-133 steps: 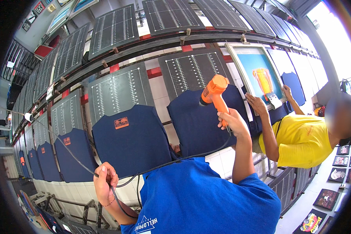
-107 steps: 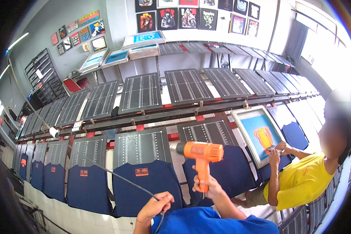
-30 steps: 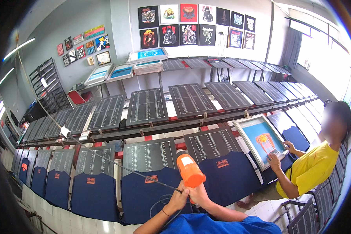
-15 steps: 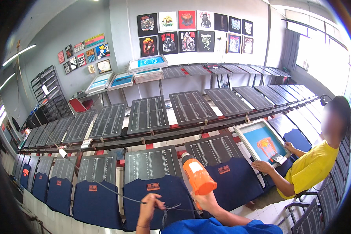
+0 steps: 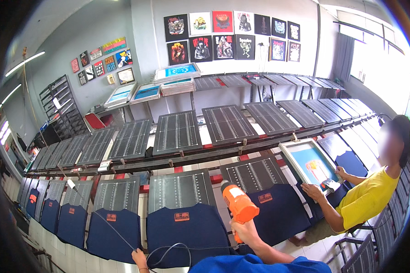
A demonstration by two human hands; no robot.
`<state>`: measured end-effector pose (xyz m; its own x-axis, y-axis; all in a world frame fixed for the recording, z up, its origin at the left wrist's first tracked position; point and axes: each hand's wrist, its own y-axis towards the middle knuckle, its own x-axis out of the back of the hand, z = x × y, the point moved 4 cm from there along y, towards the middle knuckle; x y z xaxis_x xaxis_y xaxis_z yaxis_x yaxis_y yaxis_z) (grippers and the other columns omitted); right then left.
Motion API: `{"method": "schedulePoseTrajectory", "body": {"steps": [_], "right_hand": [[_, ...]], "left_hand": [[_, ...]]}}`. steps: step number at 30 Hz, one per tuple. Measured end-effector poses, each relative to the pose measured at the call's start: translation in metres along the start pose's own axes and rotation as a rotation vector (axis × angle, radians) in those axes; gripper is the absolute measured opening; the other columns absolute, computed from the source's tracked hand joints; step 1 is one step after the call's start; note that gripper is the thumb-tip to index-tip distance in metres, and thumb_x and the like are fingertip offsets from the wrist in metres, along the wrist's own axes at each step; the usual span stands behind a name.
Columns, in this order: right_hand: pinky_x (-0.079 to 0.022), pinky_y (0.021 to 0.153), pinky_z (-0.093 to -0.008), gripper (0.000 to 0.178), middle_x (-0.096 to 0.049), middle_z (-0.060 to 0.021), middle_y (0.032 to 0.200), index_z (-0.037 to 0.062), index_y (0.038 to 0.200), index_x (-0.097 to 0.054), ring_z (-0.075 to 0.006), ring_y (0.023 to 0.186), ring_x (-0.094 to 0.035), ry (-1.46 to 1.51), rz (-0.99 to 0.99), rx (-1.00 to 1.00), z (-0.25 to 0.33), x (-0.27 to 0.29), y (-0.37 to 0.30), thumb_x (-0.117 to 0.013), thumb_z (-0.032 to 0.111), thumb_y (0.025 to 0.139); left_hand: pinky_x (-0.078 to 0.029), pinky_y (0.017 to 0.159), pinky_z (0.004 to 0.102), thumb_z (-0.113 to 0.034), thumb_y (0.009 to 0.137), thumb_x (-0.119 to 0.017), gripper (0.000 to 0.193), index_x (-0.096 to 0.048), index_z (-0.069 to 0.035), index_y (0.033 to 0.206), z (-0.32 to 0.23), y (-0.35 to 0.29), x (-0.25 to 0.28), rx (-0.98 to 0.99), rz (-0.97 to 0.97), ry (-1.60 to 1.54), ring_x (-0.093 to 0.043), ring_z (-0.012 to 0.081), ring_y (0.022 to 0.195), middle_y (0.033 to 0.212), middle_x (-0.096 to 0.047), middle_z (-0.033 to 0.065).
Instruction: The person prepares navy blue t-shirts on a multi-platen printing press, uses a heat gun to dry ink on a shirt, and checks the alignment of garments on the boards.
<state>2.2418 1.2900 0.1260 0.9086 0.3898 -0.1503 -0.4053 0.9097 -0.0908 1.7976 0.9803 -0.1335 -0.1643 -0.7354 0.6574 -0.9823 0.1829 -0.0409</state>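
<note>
Lower and farther left than half a second ago, my left hand [image 5: 140,258] has come away from the orange plastic heat gun [image 5: 241,204], drawing the thin dark-grey cable [image 5: 109,226] with it. Over on the far left, navy shirts lie on dark boards in a receding row, among them a small navy shirt [image 5: 33,196] with a bright orange print. Right of these, the cable drops from a white cylindrical connector [image 5: 71,184] in front of a navy shirt with a small orange-red print [image 5: 114,230] to my left fingers, which close on it near the lower edge. Beyond them it loops loosely in front of a wider navy shirt [image 5: 184,232], spread on a dark-grey board with white scale marks [image 5: 182,189], and runs to the bottom of the gun's handle. My right hand [image 5: 247,230] is wrapped around that handle, holding the gun in front of the left part of the next navy shirt [image 5: 278,211], its dark nozzle pointing up and left. Farther right, a pale-framed screen with blue mesh [image 5: 298,150] stands tilted across its board, a squeegee [image 5: 330,184] near its lower edge. Both hands of a co-worker in a yellow shirt [image 5: 368,200] are at that frame.
</note>
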Motion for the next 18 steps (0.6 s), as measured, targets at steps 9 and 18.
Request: {"method": "schedulePoseTrajectory", "body": {"steps": [9,18], "right_hand": [[-0.045,0.052,-0.0237,0.032,-0.047,-0.0004,0.074,0.0007,0.115,-0.042,-0.0085,0.057,-0.050,-0.179,0.031,0.299,-0.009,0.015,-0.022,-0.053,-0.003,0.086],[-0.046,0.050,-0.0257,0.028,-0.054,-0.0033,0.075,-0.0014,0.112,-0.045,-0.0100,0.058,-0.055,-0.134,-0.047,0.053,-0.021,0.007,-0.020,-0.054,-0.005,0.086]], "left_hand": [[-0.033,0.103,0.0502,-0.035,0.095,-0.041,0.048,-0.063,0.001,0.118,0.086,-0.016,-0.068,-0.416,0.026,0.765,-0.058,0.0350,0.109,0.113,-0.065,0.0175],[-0.045,0.083,0.0501,-0.014,0.096,-0.042,0.027,-0.054,0.008,0.106,-0.010,-0.059,-0.016,0.013,-0.124,0.191,-0.059,0.0467,0.097,0.101,-0.062,0.0298]]}}
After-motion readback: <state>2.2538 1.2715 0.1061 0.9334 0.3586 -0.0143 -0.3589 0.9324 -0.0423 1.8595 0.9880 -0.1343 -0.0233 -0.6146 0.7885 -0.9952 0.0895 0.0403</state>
